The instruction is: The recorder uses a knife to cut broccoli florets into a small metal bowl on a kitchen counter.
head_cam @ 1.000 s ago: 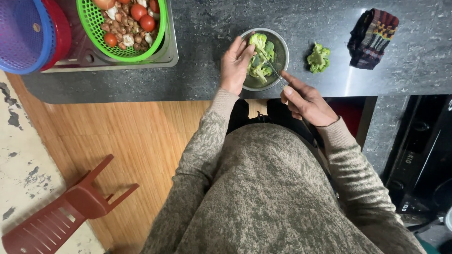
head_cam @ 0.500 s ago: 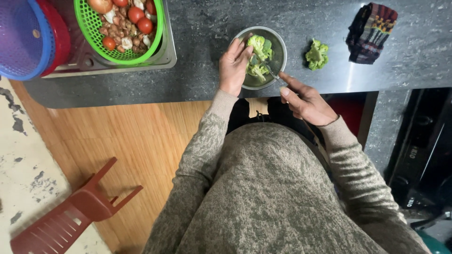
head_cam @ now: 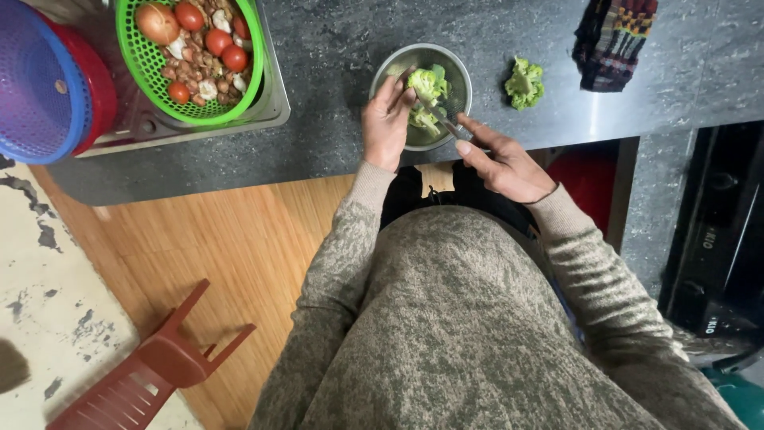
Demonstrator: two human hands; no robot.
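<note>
Open dark stone counter [head_cam: 334,87] lies between the green basket [head_cam: 143,87] on the left and the steel bowl [head_cam: 458,76]; a hand can pass there. The left hand [head_cam: 387,123] blocks the bowl's left rim, the right hand [head_cam: 501,163] its near right side. A narrow gap separates bowl and loose broccoli floret [head_cam: 524,82]. The folded cloth [head_cam: 614,40] obstructs the far right.

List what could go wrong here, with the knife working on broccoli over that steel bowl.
The left hand holds the broccoli close to the knife in the right hand; a slip might nick fingers. The steel bowl sits near the counter edge and might get nudged off.
</note>
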